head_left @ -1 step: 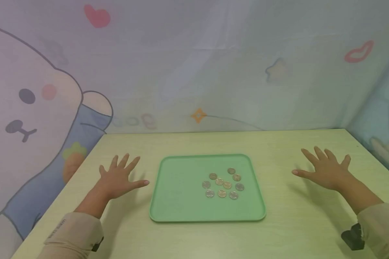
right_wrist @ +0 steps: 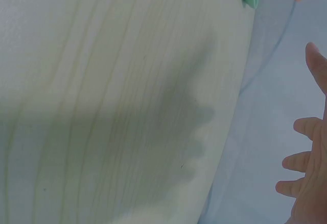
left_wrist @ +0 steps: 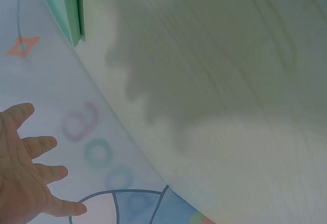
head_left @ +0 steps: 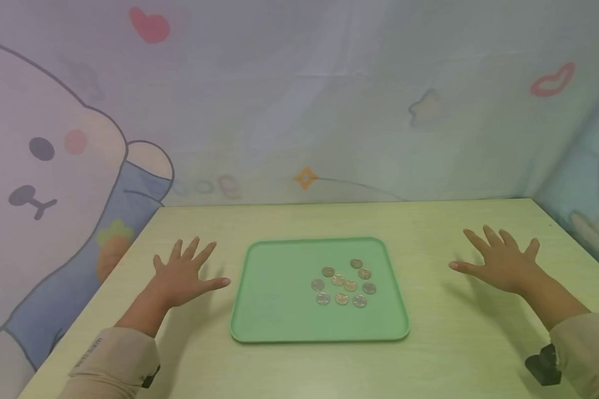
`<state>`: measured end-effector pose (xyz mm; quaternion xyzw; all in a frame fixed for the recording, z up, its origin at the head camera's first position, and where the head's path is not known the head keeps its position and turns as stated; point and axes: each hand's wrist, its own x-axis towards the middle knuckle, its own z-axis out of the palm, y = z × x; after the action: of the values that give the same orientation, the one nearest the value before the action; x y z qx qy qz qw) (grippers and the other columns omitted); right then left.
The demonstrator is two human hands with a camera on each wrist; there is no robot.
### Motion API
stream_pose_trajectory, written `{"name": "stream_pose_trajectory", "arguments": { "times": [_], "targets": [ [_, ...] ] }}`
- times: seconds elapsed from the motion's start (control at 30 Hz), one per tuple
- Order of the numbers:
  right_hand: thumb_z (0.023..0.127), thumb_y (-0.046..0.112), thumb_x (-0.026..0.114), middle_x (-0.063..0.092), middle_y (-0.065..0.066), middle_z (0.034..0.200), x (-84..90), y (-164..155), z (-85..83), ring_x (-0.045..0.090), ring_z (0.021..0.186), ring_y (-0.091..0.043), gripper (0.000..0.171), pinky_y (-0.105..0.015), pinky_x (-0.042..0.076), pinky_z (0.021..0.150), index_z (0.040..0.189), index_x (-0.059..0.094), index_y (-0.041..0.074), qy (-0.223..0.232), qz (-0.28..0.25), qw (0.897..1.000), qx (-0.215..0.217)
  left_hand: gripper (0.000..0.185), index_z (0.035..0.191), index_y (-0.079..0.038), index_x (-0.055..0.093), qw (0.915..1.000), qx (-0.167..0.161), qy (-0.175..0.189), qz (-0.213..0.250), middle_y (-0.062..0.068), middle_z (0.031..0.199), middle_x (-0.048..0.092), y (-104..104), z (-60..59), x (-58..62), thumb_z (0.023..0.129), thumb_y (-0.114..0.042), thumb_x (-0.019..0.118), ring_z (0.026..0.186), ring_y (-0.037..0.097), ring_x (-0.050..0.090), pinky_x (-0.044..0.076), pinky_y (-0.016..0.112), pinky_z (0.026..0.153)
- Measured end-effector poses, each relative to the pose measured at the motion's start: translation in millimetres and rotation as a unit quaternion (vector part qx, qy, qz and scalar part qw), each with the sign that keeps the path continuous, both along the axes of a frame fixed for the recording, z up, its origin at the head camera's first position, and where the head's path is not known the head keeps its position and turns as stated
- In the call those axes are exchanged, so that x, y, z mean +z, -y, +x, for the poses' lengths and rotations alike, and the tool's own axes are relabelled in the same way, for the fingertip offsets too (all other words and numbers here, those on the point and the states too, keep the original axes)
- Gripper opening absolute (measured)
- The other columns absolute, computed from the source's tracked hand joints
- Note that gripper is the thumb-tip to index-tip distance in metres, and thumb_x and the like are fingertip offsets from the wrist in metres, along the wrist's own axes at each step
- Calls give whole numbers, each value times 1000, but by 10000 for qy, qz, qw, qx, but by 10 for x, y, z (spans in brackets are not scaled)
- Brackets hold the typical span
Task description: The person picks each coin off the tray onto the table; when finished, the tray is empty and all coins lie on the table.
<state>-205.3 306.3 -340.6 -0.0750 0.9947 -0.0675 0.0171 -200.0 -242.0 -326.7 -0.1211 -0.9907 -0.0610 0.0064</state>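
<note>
Several round coins [head_left: 350,285], some silvery and some more golden, lie flat in the right half of a green tray [head_left: 274,310]. My left hand [head_left: 179,277] hovers left of the tray, palm down and fingers spread, its thumb pointing at the tray's left edge. On the far side, my right hand [head_left: 504,266] is held over the table with fingers spread, well apart from the tray. Both hands hold nothing. In the left wrist view the left hand [left_wrist: 25,178] shows its spread fingers; the right wrist view shows part of the right hand [right_wrist: 311,163].
The tray stands on a pale wooden table [head_left: 319,368] whose back edge meets a printed cloth backdrop [head_left: 279,111] with a large bear. Another cloth wall [head_left: 589,166] rises at the right. A dark object [head_left: 544,366] sits by the right cuff.
</note>
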Motion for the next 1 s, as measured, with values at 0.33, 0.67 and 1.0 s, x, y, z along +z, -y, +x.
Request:
{"name": "stream_pose_trajectory", "arguments": {
  "times": [0.33,0.67,1.0],
  "targets": [
    [75,67,38,12,-34,132,6,-30,43,7,115,-54,91,-74,-10,73,138,11,7,11,-4,10000,-43,91,137,-12,25,10000,-48,34,-7,24,137,15,-30,-39,-61,69,-71,42,121,49,5,3,73,80],
    [75,67,40,13,-35,131,87,-18,57,7,116,-53,92,-74,-10,74,137,13,5,-76,-72,9999,23,90,137,-12,23,10000,-65,-16,25,23,138,13,-80,-12,-56,71,-70,42,121,48,3,2,72,81],
    [77,64,41,14,-34,132,47,8,36,10,117,-50,89,-72,-7,79,136,16,1,-215,-298,9992,157,91,138,-10,20,9997,-60,88,202,23,139,10,-89,-19,-19,71,-69,43,121,49,5,6,72,81]
  ]
}}
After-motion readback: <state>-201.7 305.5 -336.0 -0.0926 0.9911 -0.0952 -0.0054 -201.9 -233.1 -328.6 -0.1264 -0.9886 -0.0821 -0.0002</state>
